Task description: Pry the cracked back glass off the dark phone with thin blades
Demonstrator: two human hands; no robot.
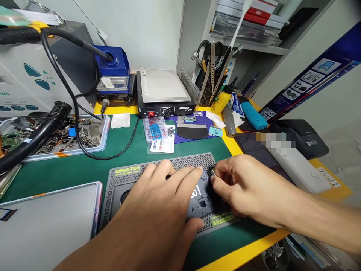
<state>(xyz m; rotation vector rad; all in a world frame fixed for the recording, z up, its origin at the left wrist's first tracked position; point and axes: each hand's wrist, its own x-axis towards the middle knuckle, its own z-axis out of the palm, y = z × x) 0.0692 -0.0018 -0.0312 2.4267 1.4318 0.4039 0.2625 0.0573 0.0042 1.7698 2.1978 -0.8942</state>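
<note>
A dark phone [203, 199] with HUAWEI lettering lies on a grey anti-slip pad [120, 175], partly covered by my hands. My left hand [163, 199] reaches across it, fingers along the far side and thumb at the near side, gripping it. At the phone's right end, my right hand [239, 184] is closed in a pinch around a small silver-edged piece [213, 172]. That piece touches or sits very near the phone's edge; I cannot tell which. Its kind is too small to make out.
A grey-topped tray [56, 222] stands front left, behind it a tray of circuit boards [87, 131]. A heating plate [166, 84], soldering iron holder [113, 67] and tool cup [211, 81] line the back. A black cable [124, 152] loops leftward; a white device [299, 169] lies right.
</note>
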